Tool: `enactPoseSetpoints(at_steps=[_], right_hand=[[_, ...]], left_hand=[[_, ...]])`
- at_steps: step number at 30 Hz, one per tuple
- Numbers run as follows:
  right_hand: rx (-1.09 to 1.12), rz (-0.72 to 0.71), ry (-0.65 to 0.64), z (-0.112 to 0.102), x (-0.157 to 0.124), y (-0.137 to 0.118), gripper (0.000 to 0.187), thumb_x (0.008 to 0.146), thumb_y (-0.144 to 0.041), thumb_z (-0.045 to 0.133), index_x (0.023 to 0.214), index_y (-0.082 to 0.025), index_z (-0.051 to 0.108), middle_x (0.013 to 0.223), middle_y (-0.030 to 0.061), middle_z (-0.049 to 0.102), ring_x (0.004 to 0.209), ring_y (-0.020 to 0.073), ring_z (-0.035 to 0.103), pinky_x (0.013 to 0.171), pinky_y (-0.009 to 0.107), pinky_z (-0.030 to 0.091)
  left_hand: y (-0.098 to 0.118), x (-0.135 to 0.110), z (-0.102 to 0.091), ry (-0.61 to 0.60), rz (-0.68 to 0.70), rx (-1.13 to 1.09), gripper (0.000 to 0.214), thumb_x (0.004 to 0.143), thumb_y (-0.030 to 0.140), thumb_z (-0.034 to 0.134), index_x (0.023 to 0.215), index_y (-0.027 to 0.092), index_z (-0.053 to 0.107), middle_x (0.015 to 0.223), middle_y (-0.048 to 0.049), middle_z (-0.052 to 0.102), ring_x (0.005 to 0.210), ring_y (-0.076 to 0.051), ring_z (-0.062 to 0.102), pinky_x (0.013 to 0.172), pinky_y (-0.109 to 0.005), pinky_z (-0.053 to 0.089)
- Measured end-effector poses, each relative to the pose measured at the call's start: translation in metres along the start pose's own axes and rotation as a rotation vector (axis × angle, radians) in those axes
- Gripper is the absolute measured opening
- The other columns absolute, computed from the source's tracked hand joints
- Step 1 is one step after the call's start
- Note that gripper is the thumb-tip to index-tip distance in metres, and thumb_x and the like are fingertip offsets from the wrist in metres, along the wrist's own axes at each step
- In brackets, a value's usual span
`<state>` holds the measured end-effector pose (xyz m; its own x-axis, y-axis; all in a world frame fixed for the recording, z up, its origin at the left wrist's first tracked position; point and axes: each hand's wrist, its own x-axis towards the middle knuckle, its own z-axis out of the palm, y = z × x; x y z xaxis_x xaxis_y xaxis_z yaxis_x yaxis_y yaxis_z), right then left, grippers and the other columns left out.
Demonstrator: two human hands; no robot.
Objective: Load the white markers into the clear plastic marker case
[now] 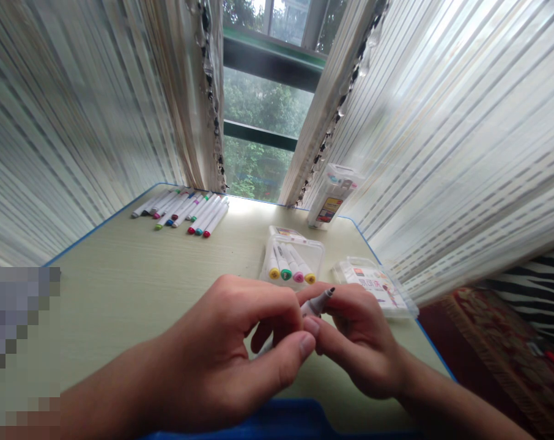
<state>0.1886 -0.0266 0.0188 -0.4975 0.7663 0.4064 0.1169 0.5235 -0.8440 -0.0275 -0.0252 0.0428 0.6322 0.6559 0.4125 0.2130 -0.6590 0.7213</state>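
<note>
Both my hands meet over the near middle of the desk [121,287]. My left hand [231,348] is closed around the body of a white marker [317,302], whose dark tip sticks up to the right, uncapped. My right hand [364,342] is closed too, its fingers pinched against the marker just below the tip; what else it holds is hidden. Just beyond the hands stands a clear plastic marker case [291,260] with several markers in it, their coloured ends facing me.
A row of several white markers [185,211] lies at the far left of the desk. A clear lid [373,284] lies at the right, and an upright clear box [331,198] stands by the window. Striped curtains hang on both sides. A blurred patch covers the left edge.
</note>
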Motion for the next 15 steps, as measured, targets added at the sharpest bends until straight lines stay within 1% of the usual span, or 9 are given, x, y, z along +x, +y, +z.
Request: enactPoseSetpoints(at_steps=[7, 11, 15], right_hand=[[-0.006, 0.002, -0.002, 0.0004, 0.0004, -0.0002, 0.015, 0.099, -0.026, 0.067, 0.092, -0.016, 0.076, 0.067, 0.0019, 0.066, 0.064, 0.0165, 0.063, 0.056, 0.027, 0.047], [-0.012, 0.003, -0.007, 0.0001, 0.0003, -0.0005, 0.015, 0.099, -0.025, 0.066, 0.092, -0.016, 0.076, 0.068, 0.0018, 0.067, 0.061, 0.015, 0.06, 0.058, 0.027, 0.048], [-0.003, 0.004, -0.014, 0.0001, -0.0001, -0.0001, 0.015, 0.099, -0.025, 0.067, 0.093, -0.015, 0.075, 0.067, 0.0011, 0.065, 0.062, 0.0152, 0.061, 0.057, 0.026, 0.047]], left_hand=[[-0.0002, -0.0016, -0.0001, 0.01, 0.005, 0.005, 0.02, 0.096, 0.017, 0.061, 0.076, 0.017, 0.066, 0.063, 0.0055, 0.061, 0.057, -0.007, 0.055, 0.057, -0.015, 0.046], [-0.0004, -0.0015, -0.0004, 0.007, 0.025, 0.002, 0.019, 0.096, 0.016, 0.061, 0.078, 0.017, 0.065, 0.064, 0.0064, 0.061, 0.057, -0.006, 0.055, 0.058, -0.014, 0.045], [-0.0002, -0.0014, -0.0002, 0.009, 0.02, 0.012, 0.02, 0.096, 0.016, 0.061, 0.076, 0.016, 0.064, 0.063, 0.0064, 0.059, 0.057, -0.006, 0.053, 0.058, -0.014, 0.045]])
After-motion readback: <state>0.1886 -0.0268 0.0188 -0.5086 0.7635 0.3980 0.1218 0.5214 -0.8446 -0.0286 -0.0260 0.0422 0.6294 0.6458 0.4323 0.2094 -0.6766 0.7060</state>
